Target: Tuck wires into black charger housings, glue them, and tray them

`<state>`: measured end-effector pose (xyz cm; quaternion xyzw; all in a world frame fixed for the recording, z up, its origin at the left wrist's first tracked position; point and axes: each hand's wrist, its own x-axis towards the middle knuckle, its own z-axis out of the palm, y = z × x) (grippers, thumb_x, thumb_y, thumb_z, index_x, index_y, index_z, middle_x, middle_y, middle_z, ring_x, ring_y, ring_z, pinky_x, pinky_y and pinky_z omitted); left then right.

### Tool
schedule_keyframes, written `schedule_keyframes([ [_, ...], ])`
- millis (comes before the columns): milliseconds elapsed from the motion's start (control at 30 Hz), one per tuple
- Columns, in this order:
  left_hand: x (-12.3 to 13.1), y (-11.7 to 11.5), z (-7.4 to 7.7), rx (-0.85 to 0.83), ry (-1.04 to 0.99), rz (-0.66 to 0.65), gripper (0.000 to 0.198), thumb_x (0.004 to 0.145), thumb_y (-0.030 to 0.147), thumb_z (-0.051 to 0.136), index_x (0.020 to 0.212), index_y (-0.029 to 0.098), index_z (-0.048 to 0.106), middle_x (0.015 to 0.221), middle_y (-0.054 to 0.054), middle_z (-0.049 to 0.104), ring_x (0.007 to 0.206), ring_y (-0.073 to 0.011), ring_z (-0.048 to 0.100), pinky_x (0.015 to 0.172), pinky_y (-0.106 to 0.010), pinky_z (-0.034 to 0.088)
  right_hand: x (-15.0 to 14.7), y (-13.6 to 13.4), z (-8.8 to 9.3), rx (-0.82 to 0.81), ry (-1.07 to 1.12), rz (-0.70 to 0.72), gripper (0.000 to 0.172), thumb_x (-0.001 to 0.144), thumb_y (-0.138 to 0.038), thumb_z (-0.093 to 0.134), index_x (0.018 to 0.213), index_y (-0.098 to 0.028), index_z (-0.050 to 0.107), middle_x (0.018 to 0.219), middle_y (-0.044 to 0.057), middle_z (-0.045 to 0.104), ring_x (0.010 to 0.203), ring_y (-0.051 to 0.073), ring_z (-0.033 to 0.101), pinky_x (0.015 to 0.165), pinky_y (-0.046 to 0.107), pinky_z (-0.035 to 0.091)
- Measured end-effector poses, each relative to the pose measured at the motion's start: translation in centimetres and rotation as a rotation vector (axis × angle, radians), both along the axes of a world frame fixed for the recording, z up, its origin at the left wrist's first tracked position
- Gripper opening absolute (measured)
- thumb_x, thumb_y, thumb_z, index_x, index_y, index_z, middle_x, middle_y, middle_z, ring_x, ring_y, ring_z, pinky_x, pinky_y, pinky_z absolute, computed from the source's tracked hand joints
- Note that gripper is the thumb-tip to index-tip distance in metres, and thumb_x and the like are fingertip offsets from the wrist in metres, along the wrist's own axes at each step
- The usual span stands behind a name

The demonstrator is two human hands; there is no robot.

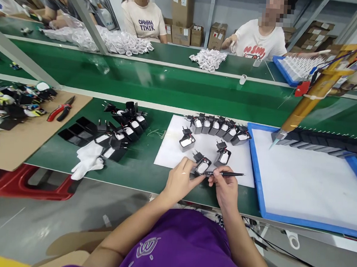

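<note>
My left hand (180, 179) grips the near side of a black power adapter housing (203, 166), whose plug cap stands off its far end and whose inside shows a white part. Between the fingers of my right hand (226, 186) is a pair of black tweezers (228, 174), one end at that adapter and the other pointing right. Just behind sits another open adapter (223, 156). One more open adapter (186, 142) is farther left on the white sheet (171, 149), and several others (216, 126) form a curved row at its back.
On the left are open adapters (114, 150), empty black housings (78, 130), white gloves (89, 158) and red-handled pliers (61, 109). A blue-rimmed tray (258, 185) with a row of black adapters borders the sheet, and a yellow dispenser (301, 106) hangs over it. Co-workers sit across the green bench.
</note>
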<state>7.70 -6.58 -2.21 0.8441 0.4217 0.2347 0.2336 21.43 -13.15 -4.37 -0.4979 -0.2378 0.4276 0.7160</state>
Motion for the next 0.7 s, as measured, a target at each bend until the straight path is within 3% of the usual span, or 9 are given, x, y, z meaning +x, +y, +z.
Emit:
schedule_keyframes([
  [133, -0.6, -0.1, -0.9, -0.274, -0.159, -0.018, 0.034, 0.078, 0.041, 0.069, 0.093, 0.020, 0.047, 0.078, 0.003, 0.053, 0.066, -0.0121, 0.055, 0.061, -0.024, 0.047, -0.7, 0.7, 0.0, -0.009, -0.009, 0.019, 0.027, 0.073, -0.035, 0.075, 0.084, -0.022, 0.054, 0.063, -0.006, 0.058, 0.049, 0.009, 0.055, 0.044, 0.020, 0.047],
  [267, -1.3, 0.5, -0.6, -0.577, -0.326, -0.045, 0.034, 0.079, 0.038, 0.066, 0.093, 0.021, 0.040, 0.073, 0.005, 0.051, 0.065, -0.0112, 0.055, 0.053, -0.020, 0.045, -0.9, 1.2, -0.1, -0.056, -0.023, 0.008, 0.027, 0.075, -0.035, 0.074, 0.083, -0.022, 0.052, 0.053, -0.010, 0.049, 0.039, 0.005, 0.042, 0.034, 0.015, 0.033],
  [333, -1.5, 1.0, -0.5, -0.712, -0.406, -0.044, 0.037, 0.080, 0.038, 0.064, 0.102, 0.022, 0.039, 0.080, 0.002, 0.055, 0.069, -0.0121, 0.058, 0.052, -0.019, 0.047, -0.9, 1.3, -0.1, -0.072, -0.022, 0.006, 0.027, 0.076, -0.036, 0.074, 0.082, -0.022, 0.051, 0.048, -0.011, 0.045, 0.037, 0.005, 0.038, 0.033, 0.014, 0.029],
  [400, -1.3, 1.6, -0.4, -0.851, -0.476, -0.057, 0.044, 0.080, 0.037, 0.061, 0.115, 0.023, 0.037, 0.100, -0.004, 0.059, 0.075, -0.0136, 0.063, 0.052, -0.020, 0.051, -1.0, 1.4, -0.1, -0.088, -0.032, -0.001, 0.029, 0.075, -0.037, 0.074, 0.081, -0.022, 0.050, 0.046, -0.011, 0.044, 0.036, 0.005, 0.037, 0.032, 0.015, 0.028],
  [500, -0.6, 2.7, -0.4, -1.045, -0.508, -0.082, 0.057, 0.081, 0.039, 0.055, 0.132, 0.028, 0.033, 0.125, -0.010, 0.054, 0.070, -0.0123, 0.066, 0.052, -0.022, 0.054, -1.1, 1.4, -0.1, -0.115, -0.053, -0.016, 0.029, 0.075, -0.039, 0.074, 0.079, -0.022, 0.051, 0.046, -0.011, 0.042, 0.035, 0.005, 0.036, 0.033, 0.016, 0.027],
  [600, 0.0, 3.3, -0.5, -1.156, -0.497, -0.115, 0.063, 0.083, 0.040, 0.053, 0.140, 0.028, 0.031, 0.118, -0.010, 0.060, 0.063, -0.0112, 0.066, 0.054, -0.024, 0.056, -1.1, 1.2, -0.2, -0.136, -0.079, -0.030, 0.028, 0.075, -0.038, 0.075, 0.079, -0.021, 0.052, 0.050, -0.010, 0.044, 0.038, 0.004, 0.036, 0.035, 0.016, 0.027],
  [700, 0.1, 3.3, -0.5, -1.188, -0.518, -0.150, 0.061, 0.083, 0.039, 0.055, 0.139, 0.026, 0.035, 0.117, -0.011, 0.060, 0.069, -0.0145, 0.068, 0.057, -0.027, 0.058, -1.0, 1.1, -0.4, -0.139, -0.105, -0.060, 0.027, 0.074, -0.036, 0.075, 0.078, -0.021, 0.054, 0.056, -0.009, 0.048, 0.040, 0.004, 0.038, 0.037, 0.017, 0.030],
])
